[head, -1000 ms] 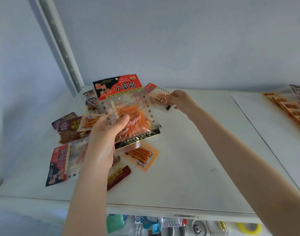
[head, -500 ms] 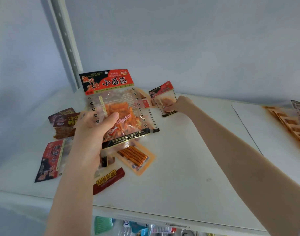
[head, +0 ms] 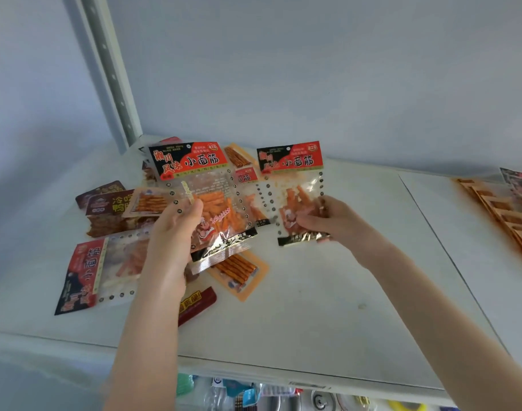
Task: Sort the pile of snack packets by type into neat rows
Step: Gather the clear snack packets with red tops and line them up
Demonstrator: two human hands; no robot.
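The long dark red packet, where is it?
Head view: the dark red packet lies left of centre on the shelf, partly behind the left forearm, beside an orange stick packet.

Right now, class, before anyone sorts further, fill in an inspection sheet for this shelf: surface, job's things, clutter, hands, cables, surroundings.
Surface: white shelf top, with one small spot right of the middle.
Job's things: red-topped packet and matching packet, both held up. Lying on the left are brown packets, orange stick packets, a flat red-topped packet and a dark red strip packet.
Clutter: orange items at the far right, too blurred to identify.
Hands: left hand grips the red-topped packet; right hand grips the matching packet low down.
Cables: nothing seen.
Surroundings: pale wall, perforated upright post, assorted goods on a lower shelf.
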